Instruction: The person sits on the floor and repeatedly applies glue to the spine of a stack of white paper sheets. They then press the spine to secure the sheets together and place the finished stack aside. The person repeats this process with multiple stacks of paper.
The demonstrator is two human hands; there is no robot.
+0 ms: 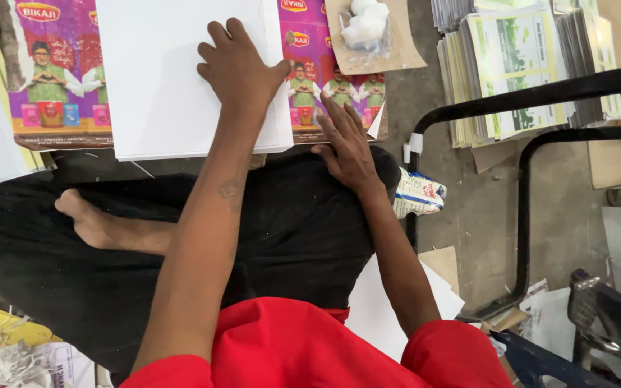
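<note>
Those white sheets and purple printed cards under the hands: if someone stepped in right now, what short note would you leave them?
Left hand: lies flat, palm down, on the white sheet stack, fingers spread near its right edge. It grips nothing.
Right hand: flat, fingers resting on the purple printed sheets at their near edge, beside the white stack.
Layout: the white stack covers the middle of the printed sheets, which show on both sides. More printed stacks stand to the right, behind a black metal frame.
Done and left: no sheet is lifted; how many are sorted cannot be told.
</note>
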